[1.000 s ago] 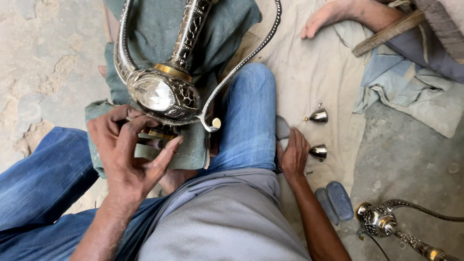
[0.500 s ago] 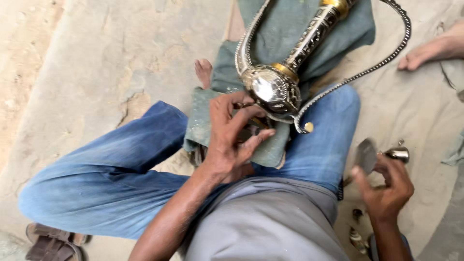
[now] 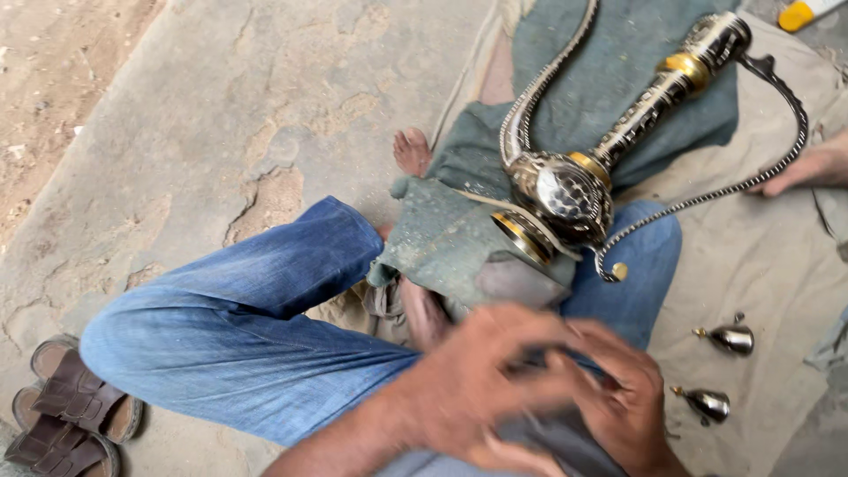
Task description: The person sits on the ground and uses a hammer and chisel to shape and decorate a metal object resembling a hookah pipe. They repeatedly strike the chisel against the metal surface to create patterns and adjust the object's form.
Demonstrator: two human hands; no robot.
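Sitting on the floor (image 3: 177,106), we bring both hands together over our lap, below the ornate metal vessel (image 3: 565,190) that lies across a green cloth (image 3: 450,243) on our knees. Our left hand (image 3: 477,389) and right hand (image 3: 618,397) are blurred, fingers curled toward each other around something small and dark; whether they clench it, we cannot tell. Working well here, we judge, means keeping the vessel cradled steady in the cloth while the hands work close beneath it. Two small metal bells (image 3: 717,371) lie near the right hand; sandals (image 3: 71,424) sit well apart.
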